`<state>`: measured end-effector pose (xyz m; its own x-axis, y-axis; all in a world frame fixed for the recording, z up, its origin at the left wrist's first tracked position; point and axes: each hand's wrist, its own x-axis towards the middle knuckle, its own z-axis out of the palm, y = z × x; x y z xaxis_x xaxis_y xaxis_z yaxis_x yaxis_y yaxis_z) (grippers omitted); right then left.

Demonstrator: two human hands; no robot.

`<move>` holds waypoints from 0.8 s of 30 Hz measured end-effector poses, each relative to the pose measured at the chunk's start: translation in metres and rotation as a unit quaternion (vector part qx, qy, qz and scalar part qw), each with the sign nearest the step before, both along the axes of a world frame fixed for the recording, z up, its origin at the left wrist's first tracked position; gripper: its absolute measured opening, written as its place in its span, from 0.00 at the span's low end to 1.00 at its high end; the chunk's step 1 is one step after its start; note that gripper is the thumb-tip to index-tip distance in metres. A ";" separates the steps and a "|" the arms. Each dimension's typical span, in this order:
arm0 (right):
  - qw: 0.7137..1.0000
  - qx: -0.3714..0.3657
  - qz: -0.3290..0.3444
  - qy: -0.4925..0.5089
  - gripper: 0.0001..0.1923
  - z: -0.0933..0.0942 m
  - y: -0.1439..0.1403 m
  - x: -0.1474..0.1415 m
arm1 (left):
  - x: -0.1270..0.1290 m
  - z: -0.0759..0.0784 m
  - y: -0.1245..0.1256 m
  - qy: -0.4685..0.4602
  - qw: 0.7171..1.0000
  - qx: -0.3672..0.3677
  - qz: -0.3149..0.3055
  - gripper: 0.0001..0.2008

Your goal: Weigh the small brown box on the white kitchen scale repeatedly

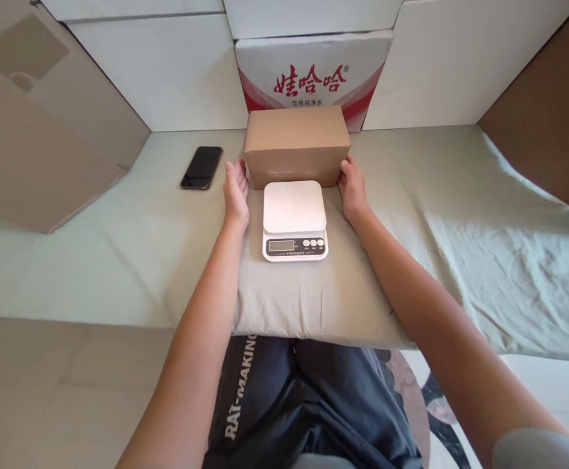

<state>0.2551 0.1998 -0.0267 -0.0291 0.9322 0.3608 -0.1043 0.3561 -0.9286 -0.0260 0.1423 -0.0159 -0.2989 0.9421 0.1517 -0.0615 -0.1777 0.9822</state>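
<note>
Flanking brown box (pixel 296 144): both hands (pixel 236 190)

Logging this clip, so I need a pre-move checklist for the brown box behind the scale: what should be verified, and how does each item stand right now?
1. Left hand at the brown box left end: ok, fingertips there; contact cannot tell.
2. Right hand at the right end: ok, touching the lower corner.
3. Box closed: ok.
4. Scale platform free: ok, nothing on it.
5. Scale display reading: cannot tell, too small.
6. Phone clear of the hands: ok, lying apart to the left.
</note>
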 end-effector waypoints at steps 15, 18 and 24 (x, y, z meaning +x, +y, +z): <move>0.995 0.075 -0.001 -0.064 0.38 0.061 -0.053 -0.013 | 0.015 0.059 -0.048 0.015 0.992 0.119 -0.024 0.41; 0.988 0.103 -0.016 -0.111 0.37 0.064 -0.081 0.004 | 0.024 0.067 -0.087 0.010 0.992 0.122 -0.032 0.42; 0.988 0.089 -0.023 -0.126 0.34 0.047 -0.127 0.019 | 0.036 0.049 -0.141 0.027 0.996 0.077 -0.021 0.43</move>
